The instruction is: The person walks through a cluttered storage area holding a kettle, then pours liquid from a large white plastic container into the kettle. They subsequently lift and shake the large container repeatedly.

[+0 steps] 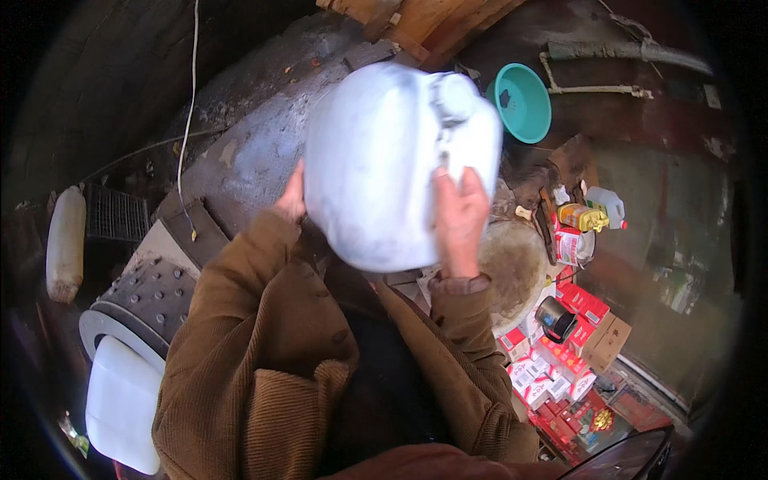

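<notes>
Between my two hands is a large white plastic jerrycan [372,162], slightly blurred, with its round screw cap toward the top right. My left hand [293,195] presses against the can's left side, with part of its fingers hidden behind it. The fingers of my right hand [461,219] rest on the can's right part, below the cap, around what looks like its handle area. A grey, worn concrete surface [246,156] lies beyond the can. To the right of my right wrist is a round, stained lid or board [513,270].
A turquoise plastic basin [534,105] stands at the upper right. Red and white cartons [540,378], a dark mug [555,318] and bottles [582,216] crowd the right. Another white plastic container [123,402] is at lower left. A white cord [186,120] hangs at upper left.
</notes>
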The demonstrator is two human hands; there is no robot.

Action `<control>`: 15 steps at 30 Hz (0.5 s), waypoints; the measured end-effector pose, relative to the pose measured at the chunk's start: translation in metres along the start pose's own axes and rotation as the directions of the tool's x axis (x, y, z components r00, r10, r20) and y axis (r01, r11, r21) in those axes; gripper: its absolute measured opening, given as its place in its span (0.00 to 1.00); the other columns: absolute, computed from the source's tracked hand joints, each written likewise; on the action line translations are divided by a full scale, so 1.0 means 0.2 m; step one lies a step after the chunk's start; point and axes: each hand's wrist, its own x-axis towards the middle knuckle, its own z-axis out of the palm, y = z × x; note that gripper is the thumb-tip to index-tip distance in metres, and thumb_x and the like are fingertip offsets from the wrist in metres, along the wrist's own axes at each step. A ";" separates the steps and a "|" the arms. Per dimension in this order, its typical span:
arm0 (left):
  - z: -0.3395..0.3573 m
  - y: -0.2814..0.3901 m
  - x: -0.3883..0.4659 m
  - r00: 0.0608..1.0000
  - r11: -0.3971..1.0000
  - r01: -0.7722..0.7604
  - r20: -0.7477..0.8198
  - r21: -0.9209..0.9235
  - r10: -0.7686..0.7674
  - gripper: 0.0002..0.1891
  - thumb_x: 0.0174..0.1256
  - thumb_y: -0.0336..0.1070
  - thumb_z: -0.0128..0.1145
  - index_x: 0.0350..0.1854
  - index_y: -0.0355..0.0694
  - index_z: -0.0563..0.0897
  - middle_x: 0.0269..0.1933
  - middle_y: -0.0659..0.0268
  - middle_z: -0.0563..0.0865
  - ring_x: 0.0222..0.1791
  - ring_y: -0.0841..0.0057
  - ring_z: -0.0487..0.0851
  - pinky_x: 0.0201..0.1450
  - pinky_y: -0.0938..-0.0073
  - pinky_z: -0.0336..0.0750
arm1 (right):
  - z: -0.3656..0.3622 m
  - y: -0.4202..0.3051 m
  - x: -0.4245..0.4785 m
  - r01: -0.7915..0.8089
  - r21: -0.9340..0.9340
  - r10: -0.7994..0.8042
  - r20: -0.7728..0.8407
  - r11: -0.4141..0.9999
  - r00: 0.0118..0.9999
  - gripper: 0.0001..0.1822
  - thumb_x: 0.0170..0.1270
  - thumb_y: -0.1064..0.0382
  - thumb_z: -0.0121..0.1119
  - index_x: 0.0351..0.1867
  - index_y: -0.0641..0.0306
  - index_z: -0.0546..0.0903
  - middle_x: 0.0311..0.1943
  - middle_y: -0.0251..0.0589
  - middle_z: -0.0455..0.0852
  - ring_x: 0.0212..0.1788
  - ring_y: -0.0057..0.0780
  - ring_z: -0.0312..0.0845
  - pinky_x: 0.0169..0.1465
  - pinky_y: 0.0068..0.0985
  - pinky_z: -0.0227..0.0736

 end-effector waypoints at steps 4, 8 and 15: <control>0.30 0.03 0.08 0.983 0.962 0.036 -0.185 0.271 0.015 0.37 0.75 0.65 0.27 0.71 0.38 0.63 0.69 0.54 0.69 0.66 0.62 0.72 0.67 0.55 0.68 | -0.16 -0.02 0.03 -0.047 0.236 0.089 -0.170 0.971 0.981 0.03 0.66 0.68 0.56 0.34 0.63 0.77 0.24 0.25 0.76 0.21 0.10 0.66 0.23 0.13 0.59; 0.22 -0.15 -0.03 0.975 0.964 0.038 -0.223 0.263 0.022 0.37 0.75 0.64 0.29 0.72 0.38 0.63 0.69 0.55 0.70 0.65 0.62 0.73 0.67 0.56 0.68 | -0.17 -0.05 -0.14 -0.102 0.132 0.119 -0.127 0.986 0.985 0.05 0.68 0.63 0.57 0.34 0.60 0.78 0.15 0.19 0.66 0.13 0.08 0.54 0.15 0.14 0.46; 0.27 0.13 -0.05 0.953 0.971 -0.032 -0.285 0.237 0.101 0.36 0.74 0.64 0.36 0.71 0.38 0.64 0.67 0.52 0.72 0.66 0.62 0.71 0.66 0.58 0.69 | -0.08 -0.08 0.02 -0.064 0.204 0.090 -0.120 0.977 0.989 0.06 0.67 0.64 0.57 0.30 0.59 0.76 0.13 0.22 0.66 0.12 0.09 0.53 0.16 0.15 0.46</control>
